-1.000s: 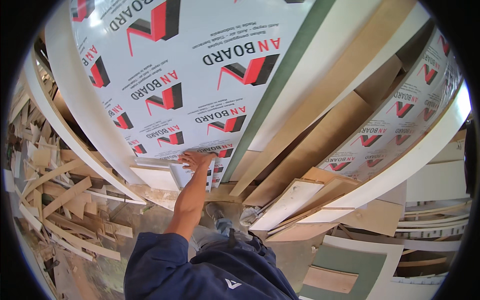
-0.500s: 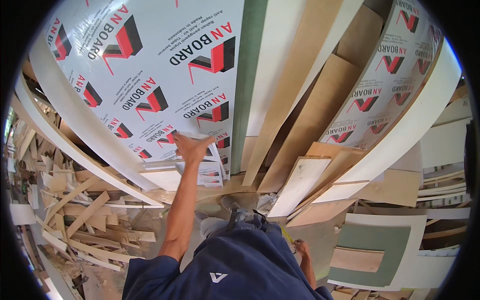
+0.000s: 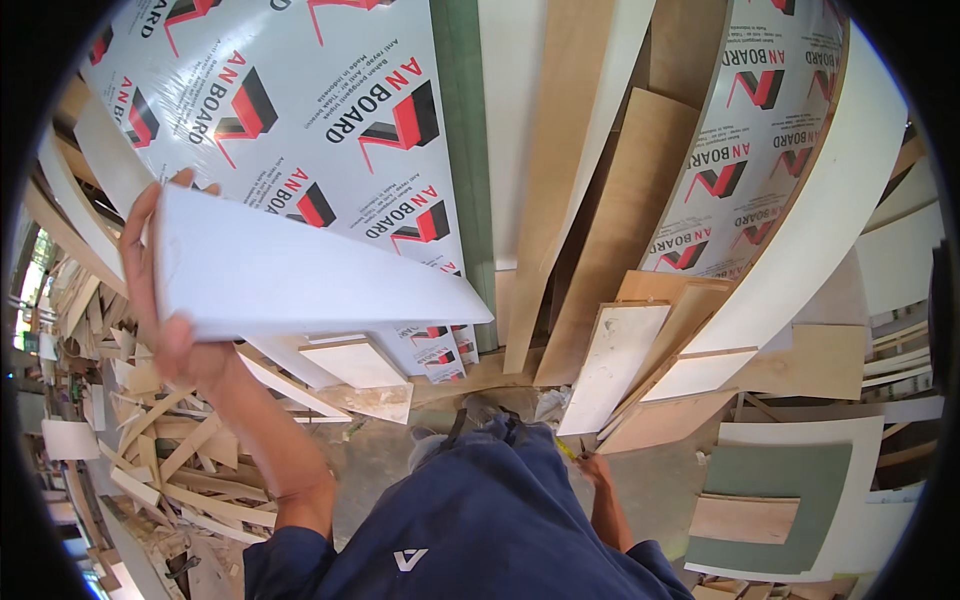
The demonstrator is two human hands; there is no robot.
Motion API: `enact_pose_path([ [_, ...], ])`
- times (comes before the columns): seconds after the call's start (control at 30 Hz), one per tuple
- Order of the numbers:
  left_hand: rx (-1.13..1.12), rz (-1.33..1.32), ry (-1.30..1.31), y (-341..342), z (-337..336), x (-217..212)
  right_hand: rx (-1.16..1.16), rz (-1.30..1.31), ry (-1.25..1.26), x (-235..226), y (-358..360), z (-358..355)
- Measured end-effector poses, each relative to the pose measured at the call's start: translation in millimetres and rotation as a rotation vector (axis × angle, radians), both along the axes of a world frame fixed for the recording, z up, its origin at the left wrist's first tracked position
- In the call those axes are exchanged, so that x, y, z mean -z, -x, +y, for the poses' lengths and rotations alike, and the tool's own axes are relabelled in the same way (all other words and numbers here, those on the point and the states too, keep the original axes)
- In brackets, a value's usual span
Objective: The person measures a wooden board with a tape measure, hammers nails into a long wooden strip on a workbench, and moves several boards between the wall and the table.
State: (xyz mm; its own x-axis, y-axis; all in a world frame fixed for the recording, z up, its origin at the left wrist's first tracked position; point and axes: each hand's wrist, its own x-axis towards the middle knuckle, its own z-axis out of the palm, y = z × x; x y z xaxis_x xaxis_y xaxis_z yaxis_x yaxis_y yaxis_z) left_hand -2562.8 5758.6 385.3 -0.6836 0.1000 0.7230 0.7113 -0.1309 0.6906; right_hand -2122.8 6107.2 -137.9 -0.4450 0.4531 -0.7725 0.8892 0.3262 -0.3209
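Observation:
My left hand [image 3: 180, 352] grips one end of a white board piece [image 3: 290, 272], fingers over its far edge and thumb on the near side. The piece is raised and tapers toward its right end, in front of large printed sheets [image 3: 255, 160] that lean upright. Low at my right side, my right hand [image 3: 597, 470] is closed on what looks like a tape measure; only a bit of its yellow strip [image 3: 567, 449] shows. Behind the raised piece, small white-faced offcuts [image 3: 360, 362] rest against the foot of the sheets.
A green board [image 3: 465, 160] and brown plywood strips [image 3: 615, 230] lean upright ahead. Short boards [image 3: 612, 360] lean at right, near my feet. Scrap wood [image 3: 190, 450] is heaped at left. A green panel [image 3: 735, 470] lies on a white sheet at right.
My left hand has moved left and up toward me, now holding the white board piece clear of the leaning sheets. My right hand has stayed low at my side.

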Motion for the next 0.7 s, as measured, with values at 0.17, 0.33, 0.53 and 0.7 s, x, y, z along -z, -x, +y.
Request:
enact_pose_path([
  [0.17,-0.547,-0.046,-0.27,-17,0,-9,-0.021,0.022,-0.085,39,-14,9],
  [0.33,-0.037,0.231,-0.31,-63,-61,4,-0.189,0.216,-0.152,32,60,11],
  [0.53,-0.861,0.149,-0.06,-120,-77,32,-0.243,0.636,0.563,-98,232,-67],
  [0.7,-1.285,0.184,0.057,-167,-105,26,-0.56,0.632,0.931,-181,319,-202],
])
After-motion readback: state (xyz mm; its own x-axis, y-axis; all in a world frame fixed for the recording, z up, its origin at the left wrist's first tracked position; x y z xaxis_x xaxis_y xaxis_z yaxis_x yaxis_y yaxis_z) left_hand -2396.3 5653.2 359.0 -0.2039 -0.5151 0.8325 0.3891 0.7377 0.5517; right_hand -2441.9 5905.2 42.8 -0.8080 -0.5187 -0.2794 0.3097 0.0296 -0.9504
